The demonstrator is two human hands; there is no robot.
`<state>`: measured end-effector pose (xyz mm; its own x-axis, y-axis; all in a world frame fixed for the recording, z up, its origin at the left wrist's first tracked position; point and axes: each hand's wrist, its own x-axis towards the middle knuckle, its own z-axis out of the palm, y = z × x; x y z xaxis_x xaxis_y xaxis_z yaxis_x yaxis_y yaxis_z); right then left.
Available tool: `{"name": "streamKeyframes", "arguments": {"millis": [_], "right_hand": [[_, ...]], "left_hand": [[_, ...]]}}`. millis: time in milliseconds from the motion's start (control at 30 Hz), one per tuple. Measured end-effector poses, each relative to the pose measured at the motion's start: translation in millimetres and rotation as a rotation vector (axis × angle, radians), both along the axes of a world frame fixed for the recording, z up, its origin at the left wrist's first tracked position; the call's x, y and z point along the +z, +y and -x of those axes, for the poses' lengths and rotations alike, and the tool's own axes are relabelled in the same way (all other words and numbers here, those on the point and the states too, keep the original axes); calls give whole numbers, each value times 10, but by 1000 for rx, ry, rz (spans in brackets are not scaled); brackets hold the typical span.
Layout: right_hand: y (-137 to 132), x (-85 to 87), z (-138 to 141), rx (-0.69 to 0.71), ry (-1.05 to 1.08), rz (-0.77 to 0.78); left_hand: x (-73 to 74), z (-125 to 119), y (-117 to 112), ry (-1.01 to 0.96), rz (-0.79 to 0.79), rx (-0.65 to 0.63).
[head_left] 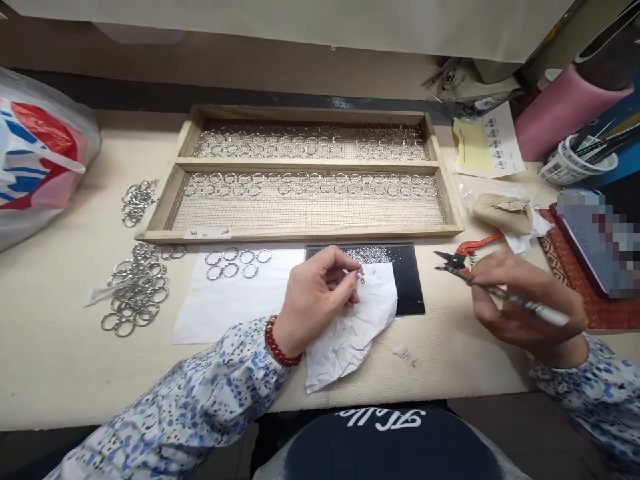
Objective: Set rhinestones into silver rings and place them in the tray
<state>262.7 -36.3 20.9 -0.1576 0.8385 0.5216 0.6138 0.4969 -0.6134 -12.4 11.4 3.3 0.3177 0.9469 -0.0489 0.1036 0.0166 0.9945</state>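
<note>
My left hand [320, 293] is closed in a pinch on a small silvery piece [361, 277], mostly hidden by the fingertips. Under that hand a crumpled white tissue [345, 350] overlaps a black tray [413, 287] scattered with tiny shiny grains [373, 254]. My right hand [527, 303] grips a slim pen-like tool [525, 303], its tip pointing left. Close to the tip lie orange-handled cutting pliers [467, 251], partly covered by the right hand. Several silver rings [230, 270] sit in rows on a white sheet [200, 313] left of my left hand.
A wooden mesh frame [307, 233] holding many rings stands behind the hands. Loose ring piles [135, 293] lie at left beside a plastic bag [45, 160]. At right are a phone [595, 240], a tool cup [575, 167], a pink roll [570, 110] and a label sheet [500, 143].
</note>
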Motion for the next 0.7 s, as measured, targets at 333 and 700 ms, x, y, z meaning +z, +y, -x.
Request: {"name": "streamKeyframes", "arguments": {"millis": [333,700], "right_hand": [[220,-24,492,-35,356,141],[198,-244,425,-32,325,38]], "left_hand": [[-32,48,21,188,-181,-176],[52,42,25,161,-246,-180]]}}
